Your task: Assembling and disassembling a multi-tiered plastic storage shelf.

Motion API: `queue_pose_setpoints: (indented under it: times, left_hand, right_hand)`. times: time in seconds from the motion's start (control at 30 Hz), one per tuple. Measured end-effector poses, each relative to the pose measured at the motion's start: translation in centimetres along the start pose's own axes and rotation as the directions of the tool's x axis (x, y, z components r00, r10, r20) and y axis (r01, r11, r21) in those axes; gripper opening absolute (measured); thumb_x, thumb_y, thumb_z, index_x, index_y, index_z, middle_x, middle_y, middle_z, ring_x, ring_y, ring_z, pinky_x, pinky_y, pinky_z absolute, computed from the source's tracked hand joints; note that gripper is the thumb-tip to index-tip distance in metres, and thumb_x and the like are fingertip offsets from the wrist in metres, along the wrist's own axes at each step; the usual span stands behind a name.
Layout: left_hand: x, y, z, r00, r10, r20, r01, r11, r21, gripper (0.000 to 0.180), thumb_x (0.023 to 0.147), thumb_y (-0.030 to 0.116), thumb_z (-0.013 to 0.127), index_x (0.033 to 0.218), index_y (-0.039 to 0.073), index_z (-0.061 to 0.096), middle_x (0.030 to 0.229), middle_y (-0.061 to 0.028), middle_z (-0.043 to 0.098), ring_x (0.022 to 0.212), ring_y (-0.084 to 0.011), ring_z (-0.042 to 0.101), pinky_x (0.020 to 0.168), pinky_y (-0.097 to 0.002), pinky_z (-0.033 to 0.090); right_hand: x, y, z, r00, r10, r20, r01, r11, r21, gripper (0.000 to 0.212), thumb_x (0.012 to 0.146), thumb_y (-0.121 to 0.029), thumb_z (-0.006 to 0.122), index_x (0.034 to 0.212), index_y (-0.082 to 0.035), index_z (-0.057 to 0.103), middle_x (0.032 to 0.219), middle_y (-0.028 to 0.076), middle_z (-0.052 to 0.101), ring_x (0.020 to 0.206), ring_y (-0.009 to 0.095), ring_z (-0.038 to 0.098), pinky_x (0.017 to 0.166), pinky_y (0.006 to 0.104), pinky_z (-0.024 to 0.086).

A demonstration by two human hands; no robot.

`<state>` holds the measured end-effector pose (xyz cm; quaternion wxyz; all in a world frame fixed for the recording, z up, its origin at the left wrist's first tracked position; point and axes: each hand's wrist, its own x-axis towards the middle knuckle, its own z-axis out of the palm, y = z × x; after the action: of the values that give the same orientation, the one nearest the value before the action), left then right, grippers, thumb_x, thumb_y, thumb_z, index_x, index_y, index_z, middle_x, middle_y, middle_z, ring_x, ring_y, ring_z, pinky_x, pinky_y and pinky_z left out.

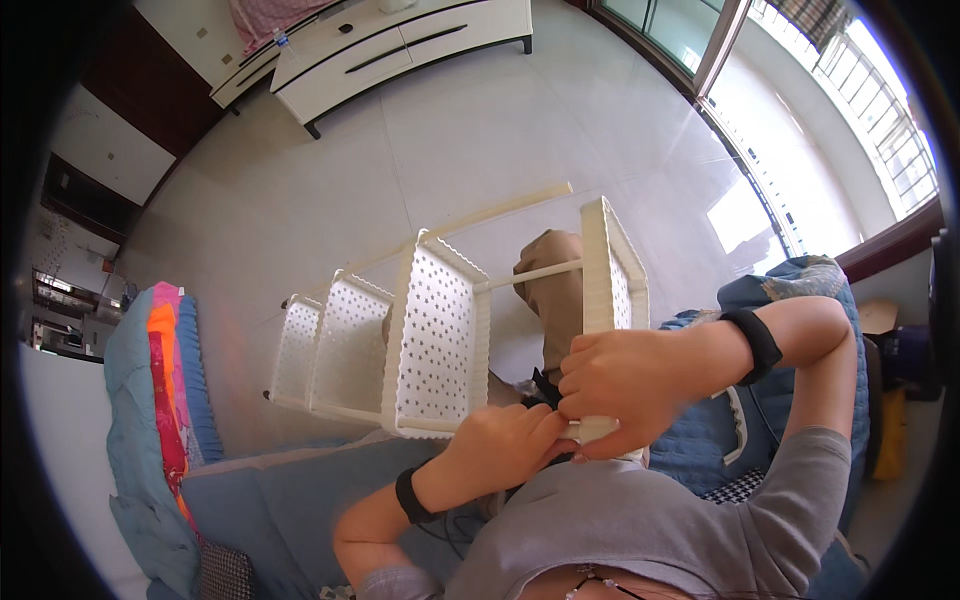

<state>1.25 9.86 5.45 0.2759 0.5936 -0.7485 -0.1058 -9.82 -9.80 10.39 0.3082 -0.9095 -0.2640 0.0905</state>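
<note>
White rack (440, 335) on its side, centre frame toward 9 o'clock; left hand (505, 440) at 6 o'clock, back up, fingers pointing to 2, forearm from 7; right hand (630, 380) at 5, elbow bent, forearm from 3, wrist angled down; rack has four perforated trays with scalloped rims, poles between them, end tray (616, 275) set apart toward 2; right grip narrow, closed on the end tray's near corner; left curled narrow over the near pole, contact mostly hidden; blue sofa (280, 500) at 7; white cabinet (400, 65) at 11.
</note>
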Motion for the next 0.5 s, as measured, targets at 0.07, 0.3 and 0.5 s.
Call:
queue_pose_setpoints:
  times: [0.07, 0.3, 0.5]
  left_hand:
    - [-0.6, -0.4, 0.9, 0.998, 0.013, -0.060, -0.011, 0.999, 0.037, 0.026, 0.086, 0.026, 0.069, 0.092, 0.004, 0.056, 0.071, -0.0058, 0.057, 0.056, -0.0233, 0.060, 0.046, -0.0345, 0.046]
    - [-0.2, 0.1, 2.1, 0.977, -0.072, -0.198, 0.104, 0.983, 0.153, 0.025, 0.073, 0.020, 0.072, 0.077, 0.009, 0.050, 0.064, -0.0034, 0.050, 0.053, -0.0212, 0.055, 0.044, -0.0338, 0.043]
    - [2.5, -2.0, 1.9, 0.923, -0.104, -0.371, 0.246, 0.899, 0.362, 0.019, 0.076, 0.021, 0.069, 0.083, 0.012, 0.054, 0.065, -0.0021, 0.051, 0.057, -0.0212, 0.056, 0.048, -0.0343, 0.043]
  right_hand:
    - [-0.2, -0.2, 0.6, 0.996, -0.047, -0.069, 0.043, 0.998, -0.056, 0.043, 0.083, -0.045, 0.064, 0.073, -0.004, 0.064, 0.070, 0.010, 0.060, 0.071, 0.028, 0.057, 0.073, 0.0366, 0.043]
    - [-0.6, -0.7, 1.7, 0.955, -0.128, -0.268, 0.088, 0.984, -0.158, 0.028, 0.074, -0.031, 0.066, 0.074, -0.004, 0.059, 0.068, 0.007, 0.054, 0.066, 0.026, 0.054, 0.064, 0.0361, 0.042]
    - [-0.2, -0.4, -1.7, 0.947, -0.036, -0.318, -0.102, 0.908, -0.405, 0.033, 0.075, -0.030, 0.067, 0.088, 0.000, 0.063, 0.088, 0.013, 0.060, 0.090, 0.028, 0.057, 0.095, 0.0401, 0.044]
